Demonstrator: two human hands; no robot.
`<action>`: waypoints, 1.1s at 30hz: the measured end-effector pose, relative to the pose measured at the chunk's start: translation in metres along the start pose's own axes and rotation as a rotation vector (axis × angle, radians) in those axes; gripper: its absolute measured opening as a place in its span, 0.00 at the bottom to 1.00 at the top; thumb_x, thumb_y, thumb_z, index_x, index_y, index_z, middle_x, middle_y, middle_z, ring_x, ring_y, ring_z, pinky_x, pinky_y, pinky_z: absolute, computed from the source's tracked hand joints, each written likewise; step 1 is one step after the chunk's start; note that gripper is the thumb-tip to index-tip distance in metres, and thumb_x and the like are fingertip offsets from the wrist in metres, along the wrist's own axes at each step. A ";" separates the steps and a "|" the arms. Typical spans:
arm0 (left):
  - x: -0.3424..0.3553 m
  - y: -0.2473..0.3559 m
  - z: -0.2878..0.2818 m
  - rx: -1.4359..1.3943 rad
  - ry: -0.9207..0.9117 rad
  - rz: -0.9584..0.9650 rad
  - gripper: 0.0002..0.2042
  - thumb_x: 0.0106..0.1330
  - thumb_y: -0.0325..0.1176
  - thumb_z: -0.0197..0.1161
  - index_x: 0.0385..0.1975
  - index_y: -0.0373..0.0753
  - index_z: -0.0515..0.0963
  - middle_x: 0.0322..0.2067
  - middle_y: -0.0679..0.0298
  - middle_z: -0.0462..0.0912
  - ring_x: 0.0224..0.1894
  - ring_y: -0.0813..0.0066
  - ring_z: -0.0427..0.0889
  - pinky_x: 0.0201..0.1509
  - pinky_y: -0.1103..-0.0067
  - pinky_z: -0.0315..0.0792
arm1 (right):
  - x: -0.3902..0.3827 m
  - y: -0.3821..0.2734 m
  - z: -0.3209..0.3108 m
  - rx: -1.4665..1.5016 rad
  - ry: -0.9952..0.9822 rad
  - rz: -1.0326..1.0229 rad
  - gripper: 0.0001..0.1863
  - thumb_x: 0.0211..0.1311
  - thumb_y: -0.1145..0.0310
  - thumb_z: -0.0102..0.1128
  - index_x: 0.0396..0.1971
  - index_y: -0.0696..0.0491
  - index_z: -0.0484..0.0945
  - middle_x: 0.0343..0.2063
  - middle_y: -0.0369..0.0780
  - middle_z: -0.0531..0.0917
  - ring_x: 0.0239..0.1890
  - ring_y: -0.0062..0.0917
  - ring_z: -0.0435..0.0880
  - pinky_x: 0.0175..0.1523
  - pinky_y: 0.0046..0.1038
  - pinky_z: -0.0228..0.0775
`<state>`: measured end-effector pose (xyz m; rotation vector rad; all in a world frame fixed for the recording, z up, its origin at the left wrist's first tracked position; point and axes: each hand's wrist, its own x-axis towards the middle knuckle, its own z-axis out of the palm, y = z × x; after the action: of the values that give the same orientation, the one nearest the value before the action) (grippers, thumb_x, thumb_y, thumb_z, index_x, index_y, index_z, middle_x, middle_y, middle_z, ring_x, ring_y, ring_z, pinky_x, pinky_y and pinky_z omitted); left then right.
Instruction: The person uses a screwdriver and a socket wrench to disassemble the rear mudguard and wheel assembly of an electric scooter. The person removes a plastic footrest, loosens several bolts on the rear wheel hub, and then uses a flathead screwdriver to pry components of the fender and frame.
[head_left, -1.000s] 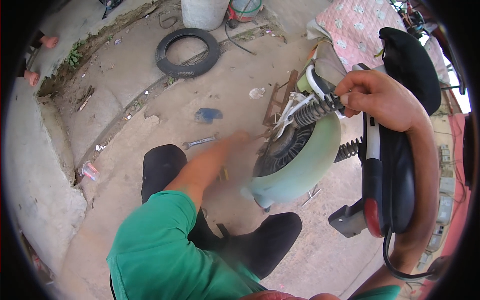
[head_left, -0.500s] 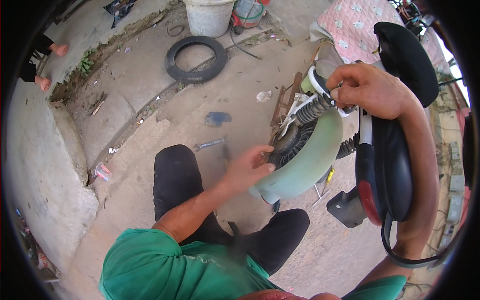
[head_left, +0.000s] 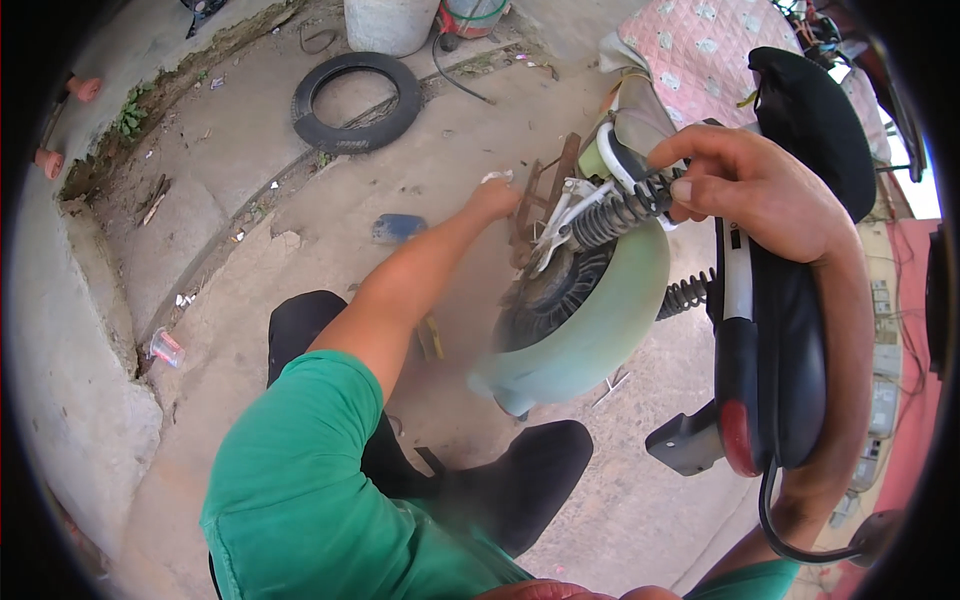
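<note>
My left arm stretches forward over the ground, and my left hand (head_left: 491,201) is at a crumpled white scrap (head_left: 497,176), its fingers hidden from view. My right hand (head_left: 748,185) is bent over the upper end of a black coil-spring shock absorber (head_left: 612,222), thumb and fingers pinched together; what lies between them does not show. Below that hand hangs a pale green rear fender (head_left: 600,335), curved over a dark wheel (head_left: 560,297). My right forearm runs behind the black seat and tail section (head_left: 790,350) with its red light (head_left: 736,425).
A loose black tyre (head_left: 400,125) lies beyond, near a whitish bucket (head_left: 390,25). A brown metal frame (head_left: 522,225) stands beside the wheel. On the ground are a blue piece (head_left: 398,228), a yellow-black tool (head_left: 431,338) and a T-shaped tool (head_left: 610,388). Another person's hands (head_left: 84,88) show at far left.
My left hand has left the wheel and fender edge and reached forward to the white scrap. My right hand stays by the shock absorber's top. The whole view has shifted somewhat.
</note>
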<state>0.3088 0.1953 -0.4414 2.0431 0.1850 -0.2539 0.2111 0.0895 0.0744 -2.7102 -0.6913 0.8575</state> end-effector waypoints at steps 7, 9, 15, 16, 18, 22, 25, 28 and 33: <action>-0.126 -0.169 0.099 -0.250 -0.117 -0.168 0.10 0.67 0.33 0.57 0.36 0.34 0.83 0.24 0.57 0.82 0.21 0.66 0.80 0.23 0.70 0.71 | 0.003 -0.004 0.000 0.072 0.012 -0.044 0.21 0.66 0.66 0.62 0.57 0.58 0.79 0.28 0.36 0.84 0.33 0.17 0.82 0.43 0.23 0.74; -0.188 -0.178 0.111 -0.293 0.010 -0.145 0.10 0.70 0.33 0.56 0.37 0.36 0.83 0.22 0.60 0.81 0.19 0.69 0.78 0.21 0.72 0.69 | 0.002 0.005 0.002 0.069 -0.005 -0.039 0.22 0.66 0.66 0.62 0.58 0.58 0.79 0.29 0.36 0.85 0.33 0.18 0.82 0.43 0.23 0.74; -0.314 -0.061 0.018 -0.328 0.205 -0.038 0.12 0.74 0.35 0.57 0.51 0.38 0.78 0.22 0.64 0.79 0.21 0.76 0.77 0.26 0.76 0.71 | -0.003 0.006 0.000 0.005 -0.006 -0.036 0.23 0.65 0.62 0.64 0.57 0.59 0.79 0.31 0.38 0.87 0.35 0.19 0.83 0.44 0.24 0.75; -0.330 -0.016 -0.013 -0.438 0.125 -0.047 0.13 0.74 0.34 0.58 0.54 0.38 0.76 0.22 0.65 0.79 0.22 0.77 0.77 0.27 0.77 0.71 | -0.007 0.005 -0.002 0.008 0.002 -0.033 0.23 0.65 0.62 0.64 0.57 0.59 0.79 0.31 0.38 0.87 0.35 0.19 0.83 0.44 0.24 0.75; -0.341 0.048 -0.073 -0.604 -0.027 0.012 0.17 0.75 0.34 0.59 0.61 0.38 0.73 0.23 0.66 0.79 0.24 0.79 0.79 0.30 0.79 0.72 | -0.003 0.001 -0.003 -0.009 -0.018 -0.050 0.23 0.65 0.63 0.64 0.56 0.59 0.80 0.30 0.38 0.86 0.34 0.19 0.84 0.44 0.25 0.75; -0.277 0.108 -0.122 -0.800 -0.345 0.334 0.23 0.73 0.30 0.64 0.67 0.40 0.71 0.25 0.66 0.81 0.27 0.82 0.80 0.34 0.81 0.75 | -0.006 -0.005 -0.005 0.001 0.000 -0.073 0.22 0.65 0.62 0.63 0.55 0.59 0.80 0.30 0.38 0.87 0.33 0.19 0.84 0.43 0.24 0.75; -0.212 0.149 -0.135 -0.470 -0.206 0.408 0.18 0.72 0.36 0.65 0.59 0.40 0.78 0.26 0.62 0.83 0.28 0.79 0.82 0.35 0.78 0.75 | -0.004 -0.002 -0.001 0.024 -0.006 -0.082 0.22 0.67 0.64 0.62 0.56 0.61 0.78 0.29 0.38 0.86 0.34 0.19 0.83 0.43 0.24 0.75; -0.128 0.154 -0.107 -0.183 0.115 0.584 0.23 0.72 0.54 0.58 0.49 0.39 0.83 0.26 0.57 0.85 0.31 0.66 0.85 0.38 0.69 0.76 | -0.003 0.002 0.003 0.150 0.019 -0.078 0.21 0.69 0.67 0.59 0.57 0.62 0.76 0.28 0.36 0.84 0.34 0.19 0.81 0.45 0.24 0.74; 0.003 0.089 -0.045 -0.059 0.136 0.283 0.26 0.71 0.55 0.49 0.37 0.37 0.84 0.27 0.53 0.86 0.33 0.59 0.86 0.41 0.65 0.78 | -0.003 -0.002 0.005 0.188 0.000 -0.055 0.20 0.73 0.68 0.58 0.60 0.61 0.75 0.33 0.36 0.83 0.38 0.18 0.82 0.50 0.23 0.73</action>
<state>0.3379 0.1939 -0.3455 2.0001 -0.0145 0.0658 0.2055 0.0903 0.0730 -2.5131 -0.6470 0.8634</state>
